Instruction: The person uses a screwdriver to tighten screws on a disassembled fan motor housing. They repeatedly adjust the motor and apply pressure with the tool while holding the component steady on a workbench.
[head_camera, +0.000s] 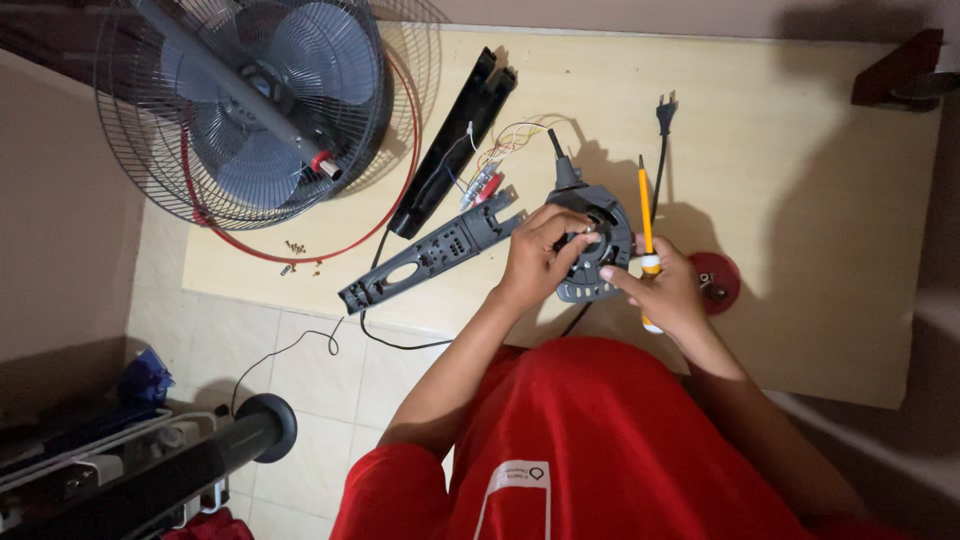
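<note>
Head view, looking down at a pale wooden tabletop (800, 200). Left hand (540, 255) sits on top of a round dark grey plastic fan housing part (600, 245), fingers curled and pinched onto something small at its centre; too small to tell what. Right hand (665, 290) is closed around a yellow-handled screwdriver (646, 215), shaft pointing away from the person, index finger stretched out against the housing's near edge. Housing lies on the table near its front edge, just in front of the person's red shirt (600, 440). A long dark grey slotted plastic panel (430, 255) runs from the housing out to the left, past the table edge. Beyond it lies a black elongated plastic cover (455, 145), with a bundle of coloured wires (500, 150) next to it. Black power plug (665, 110) and cord sit behind the screwdriver. Small red round cap (718, 280) just right of the right hand. Fan head with grey blades in a wire guard (250, 100) rests at the table's far-left corner, a few loose screws (298, 250) near it. Black cylindrical pole (200, 460) on the tiled floor, lower left.
</note>
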